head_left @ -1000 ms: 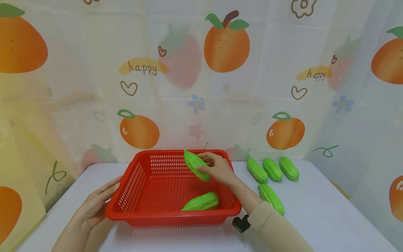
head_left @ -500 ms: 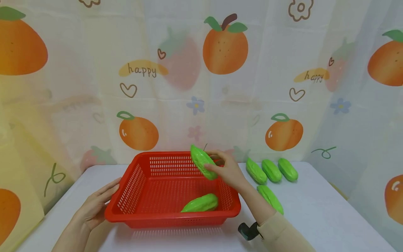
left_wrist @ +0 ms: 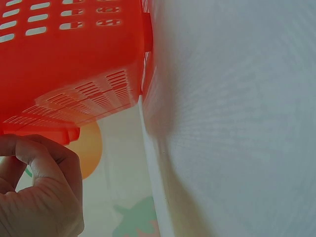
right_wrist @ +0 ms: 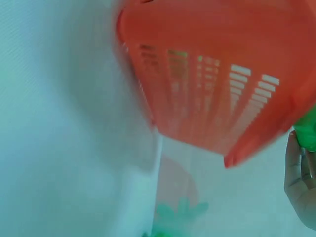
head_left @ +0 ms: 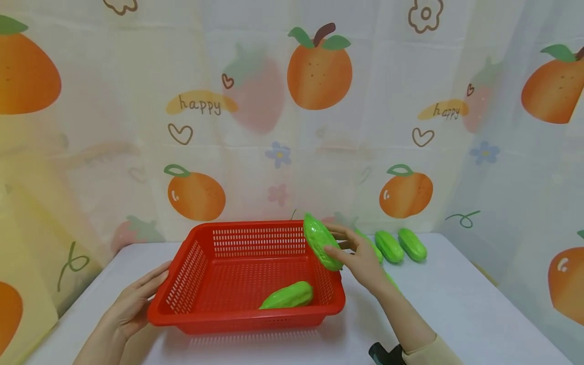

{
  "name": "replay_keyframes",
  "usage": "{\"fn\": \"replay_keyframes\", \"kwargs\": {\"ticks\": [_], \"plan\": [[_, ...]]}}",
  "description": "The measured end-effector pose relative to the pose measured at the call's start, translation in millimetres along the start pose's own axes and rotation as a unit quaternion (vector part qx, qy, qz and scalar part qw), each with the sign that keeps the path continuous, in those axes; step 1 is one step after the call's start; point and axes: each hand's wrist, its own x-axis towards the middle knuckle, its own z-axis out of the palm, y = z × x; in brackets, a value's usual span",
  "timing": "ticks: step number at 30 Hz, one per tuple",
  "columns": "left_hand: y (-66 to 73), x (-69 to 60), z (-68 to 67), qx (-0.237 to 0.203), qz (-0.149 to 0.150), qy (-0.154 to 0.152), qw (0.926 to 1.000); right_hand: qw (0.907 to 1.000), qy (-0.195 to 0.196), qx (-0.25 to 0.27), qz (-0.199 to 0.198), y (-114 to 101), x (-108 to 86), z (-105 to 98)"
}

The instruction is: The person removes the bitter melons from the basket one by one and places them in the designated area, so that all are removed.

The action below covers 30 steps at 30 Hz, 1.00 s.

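Observation:
A green bitter melon (head_left: pixel 321 244), ridged and glossy, is pinched between the thumb and fingers of my right hand (head_left: pixel 365 262). It hangs tilted over the right rim of a red plastic basket (head_left: pixel 237 320). At the basket's left side, my left hand (head_left: pixel 130 304) holds the rim; in the left wrist view its bent fingers (left_wrist: pixel 42 153) meet the red edge. Another bitter melon (head_left: pixel 288 295) lies inside the basket, near the front right. The right wrist view catches only part of my right hand (right_wrist: pixel 299 182) and the held melon (right_wrist: pixel 309 131) at its edge.
Right of the basket, several more bitter melons (head_left: pixel 412 245) lie on the white tabletop (head_left: pixel 461 304), some partly behind my right hand and forearm. A fruit-print curtain (head_left: pixel 315 167) hangs behind the table. A black device (head_left: pixel 387 354) sits by my right sleeve.
My right hand has carried its bitter melon rightward, from above the basket's interior to its right rim. The left hand stays at the basket's left side, and the melon inside lies as before.

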Motion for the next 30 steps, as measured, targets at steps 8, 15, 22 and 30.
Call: {"fn": "replay_keyframes", "kwargs": {"ticks": [8, 15, 22, 30], "plan": [[-1.2, 0.1, -0.4, -0.002, -0.003, 0.008, 1.0000, 0.9993, 0.019, -0.007, 0.031, 5, -16.8, -24], [-1.4, 0.3, -0.9, -0.005, -0.006, 0.007, 0.9999, 0.9986, 0.039, -0.018, 0.032, 13, -25.9, -35], [-1.1, 0.7, -0.4, -0.003, -0.005, 0.005, 1.0000, 0.9975, 0.048, -0.048, 0.019, 10, -30.6, -45], [-1.5, 1.7, -1.2, -0.006, 0.000, -0.004, 1.0000, 0.9960, 0.055, -0.065, 0.028, 10, -32.0, -60]]}}
